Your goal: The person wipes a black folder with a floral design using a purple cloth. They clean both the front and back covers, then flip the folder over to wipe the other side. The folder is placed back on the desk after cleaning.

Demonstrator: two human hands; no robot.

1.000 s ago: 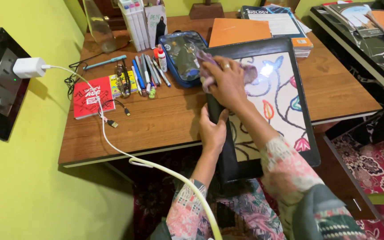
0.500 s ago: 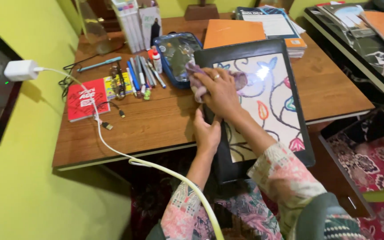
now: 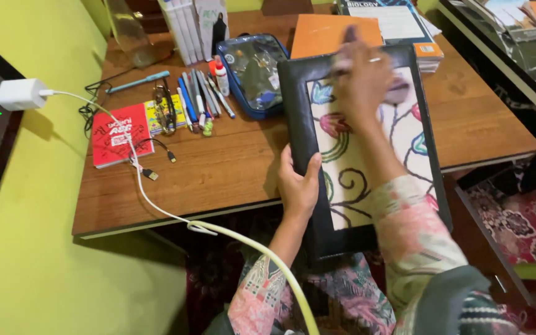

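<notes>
the black-framed floral picture (image 3: 367,136) runs lengthwise away from the person; the left hand (image 3: 298,186) grips its left edge, the right hand (image 3: 362,77) presses a blurred purple cloth (image 3: 398,92) near its top.

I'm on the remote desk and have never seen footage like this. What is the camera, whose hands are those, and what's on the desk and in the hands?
There is no machine here. The single view comes from a camera worn on a person's head, looking down at their own two hands over a wooden desk.

The left hand grips the left edge of a black-framed picture of coloured leaves and curling vines, which leans from the lap onto the desk. The right hand presses a pale purple cloth against the upper part of the picture; it is blurred.

Left of the frame lie a blue see-through pencil case, a row of pens and markers, a red booklet and a white cable running from a wall charger. Books are stacked behind.
</notes>
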